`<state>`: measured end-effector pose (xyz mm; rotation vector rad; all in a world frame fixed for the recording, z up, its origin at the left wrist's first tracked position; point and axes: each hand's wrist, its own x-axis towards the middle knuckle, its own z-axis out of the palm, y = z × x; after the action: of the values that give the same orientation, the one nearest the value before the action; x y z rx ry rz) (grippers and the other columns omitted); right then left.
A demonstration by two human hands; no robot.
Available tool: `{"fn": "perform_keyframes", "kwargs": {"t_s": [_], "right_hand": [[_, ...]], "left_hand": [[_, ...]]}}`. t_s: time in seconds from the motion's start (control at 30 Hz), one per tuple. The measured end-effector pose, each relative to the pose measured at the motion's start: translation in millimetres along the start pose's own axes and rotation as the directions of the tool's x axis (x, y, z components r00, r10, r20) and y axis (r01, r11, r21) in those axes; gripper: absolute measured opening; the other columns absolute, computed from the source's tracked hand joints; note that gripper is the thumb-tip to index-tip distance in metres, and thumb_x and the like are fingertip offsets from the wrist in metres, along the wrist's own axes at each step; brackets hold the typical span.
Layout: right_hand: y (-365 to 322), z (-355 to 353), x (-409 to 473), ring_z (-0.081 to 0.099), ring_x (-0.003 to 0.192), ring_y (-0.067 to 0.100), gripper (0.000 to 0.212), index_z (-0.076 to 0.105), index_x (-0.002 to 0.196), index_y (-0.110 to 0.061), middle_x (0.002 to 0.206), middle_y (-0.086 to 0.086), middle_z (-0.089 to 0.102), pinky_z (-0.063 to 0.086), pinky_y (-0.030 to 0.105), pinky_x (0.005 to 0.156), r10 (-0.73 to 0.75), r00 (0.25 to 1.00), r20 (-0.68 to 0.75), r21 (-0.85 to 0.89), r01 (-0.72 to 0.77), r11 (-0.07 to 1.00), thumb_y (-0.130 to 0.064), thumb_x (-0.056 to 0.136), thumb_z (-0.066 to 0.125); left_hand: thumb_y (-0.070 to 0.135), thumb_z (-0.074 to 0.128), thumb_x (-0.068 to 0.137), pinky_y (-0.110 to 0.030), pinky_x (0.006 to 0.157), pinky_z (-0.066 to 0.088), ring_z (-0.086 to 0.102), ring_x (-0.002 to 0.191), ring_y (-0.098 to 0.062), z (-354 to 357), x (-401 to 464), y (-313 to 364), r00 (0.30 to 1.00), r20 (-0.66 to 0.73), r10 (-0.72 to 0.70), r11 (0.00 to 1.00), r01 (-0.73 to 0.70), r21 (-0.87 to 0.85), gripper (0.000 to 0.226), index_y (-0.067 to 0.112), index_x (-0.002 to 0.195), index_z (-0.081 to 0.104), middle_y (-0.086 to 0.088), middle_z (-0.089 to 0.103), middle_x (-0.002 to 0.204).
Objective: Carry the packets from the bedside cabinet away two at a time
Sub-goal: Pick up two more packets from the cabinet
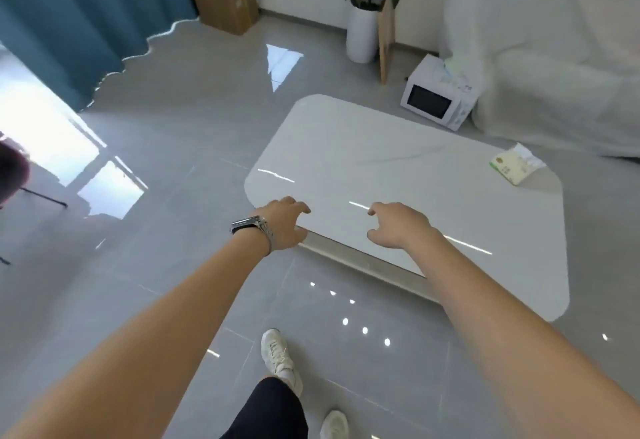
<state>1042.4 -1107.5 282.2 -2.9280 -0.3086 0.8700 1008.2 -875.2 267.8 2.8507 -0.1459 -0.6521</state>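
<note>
A: What do we have? Both bare arms stretched forward over the near edge of the glossy white rounded-corner surface (pixel 398 161). Left hand (pixel 282 227) with a metal-banded wristwatch (pixel 251 225) — fingers loosely curled, holding nothing, hanging at the surface's near left edge.

B: We agree. Right hand (pixel 398 227) is over the surface, fingers relaxed and slightly spread, thumb out, nothing in it either.

A: Packets? We see one — a white paper-wrapped packet with a green label (pixel 514 166), lying on the far right corner of the surface, well apart from both hands. The bedside cabinet isn't in our view.

B: The rest, quick — grey tiled floor (pixel 156 161) with glare, teal curtain (pixel 69 12) at left, brown cardboard box (pixel 227 5) at the back, tall white planter with a green plant (pixel 362 33), white microwave (pixel 438 99) on the floor beside white draped cloth (pixel 554 40). White sneakers (pixel 278 355) and a dark trouser leg at bottom.
</note>
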Motion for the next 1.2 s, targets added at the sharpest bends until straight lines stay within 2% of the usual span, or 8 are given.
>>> {"fn": "perform_keyframes", "kwargs": {"t_s": [0.07,0.17,0.3,0.47,0.73,0.97,1.07,1.2], "right_hand": [[-45,-18,-4,0.048,0.122,0.023,0.050,0.039,0.141,-0.029,0.134,-0.001,0.050,0.042,0.032,0.084,-0.081,0.997,-0.019,-0.085,0.079,0.993,-0.035,0.092,0.050],[-118,-34,-1,0.046,0.126,0.027,0.043,0.039,0.142,-0.026,0.140,0.003,0.046,0.043,0.038,0.095,-0.198,0.978,-0.061,-0.152,0.187,0.971,-0.038,0.100,0.037],[-243,-31,7,0.047,0.125,0.031,0.042,0.043,0.139,-0.026,0.139,0.006,0.050,0.041,0.040,0.099,-0.333,0.940,-0.074,-0.211,0.311,0.927,-0.041,0.102,0.030],[-426,-18,11,0.046,0.128,0.031,0.048,0.041,0.142,-0.029,0.139,0.006,0.052,0.041,0.043,0.102,-0.505,0.863,0.012,-0.275,0.488,0.828,-0.049,0.098,0.038],[-672,8,-4,0.046,0.128,0.028,0.053,0.036,0.144,-0.033,0.140,0.002,0.050,0.041,0.041,0.101,-0.734,0.663,0.147,-0.356,0.728,0.586,-0.047,0.094,0.048],[-840,33,20,0.050,0.122,0.025,0.065,0.030,0.147,-0.033,0.136,0.000,0.049,0.049,0.042,0.094,-0.797,0.512,0.320,-0.441,0.825,0.353,-0.041,0.088,0.057],[-915,39,28,0.050,0.122,0.026,0.065,0.036,0.144,-0.032,0.134,0.001,0.051,0.049,0.041,0.094,-0.847,0.412,0.337,-0.473,0.852,0.227,-0.042,0.085,0.060],[-1015,54,14,0.044,0.128,0.025,0.061,0.037,0.143,-0.033,0.135,-0.001,0.049,0.042,0.037,0.097,-0.849,0.267,0.457,-0.511,0.860,-0.005,-0.042,0.087,0.060]], "left_hand": [[0.036,0.051,0.095,-0.042,0.096,0.047,0.046,0.127,-0.025,-16,-36,-41,0.997,-0.029,-0.068,0.996,0.066,-0.061,0.054,0.029,0.146,0.035,0.000,0.039,0.147],[0.036,0.048,0.097,-0.044,0.101,0.045,0.043,0.132,-0.028,-37,-90,-114,0.978,-0.085,-0.193,0.979,0.185,-0.090,0.060,0.030,0.152,0.024,-0.002,0.036,0.151],[0.032,0.040,0.101,-0.045,0.109,0.038,0.034,0.140,-0.030,-48,-160,-219,0.933,-0.070,-0.353,0.924,0.336,-0.185,0.061,0.031,0.155,0.012,-0.002,0.027,0.158],[0.037,0.046,0.098,-0.043,0.102,0.044,0.043,0.133,-0.029,-46,-255,-345,0.830,-0.096,-0.549,0.825,0.520,-0.220,0.064,0.030,0.154,0.017,-0.003,0.038,0.151],[0.043,0.053,0.089,-0.041,0.101,0.044,0.048,0.129,-0.028,-23,-396,-501,0.558,-0.029,-0.829,0.532,0.774,-0.343,0.067,0.034,0.150,0.027,-0.004,0.046,0.143],[0.042,0.053,0.089,-0.042,0.102,0.043,0.047,0.130,-0.028,-2,-445,-599,0.346,0.039,-0.937,0.286,0.828,-0.482,0.064,0.029,0.148,0.032,-0.004,0.044,0.144],[0.043,0.053,0.089,-0.043,0.101,0.044,0.047,0.130,-0.028,-1,-463,-640,0.248,0.069,-0.966,0.177,0.833,-0.524,0.064,0.030,0.147,0.032,-0.004,0.044,0.144],[0.043,0.052,0.088,-0.041,0.098,0.046,0.051,0.125,-0.027,-3,-503,-675,0.083,0.128,-0.988,-0.009,0.806,-0.592,0.061,0.032,0.146,0.034,-0.002,0.046,0.143]]}}
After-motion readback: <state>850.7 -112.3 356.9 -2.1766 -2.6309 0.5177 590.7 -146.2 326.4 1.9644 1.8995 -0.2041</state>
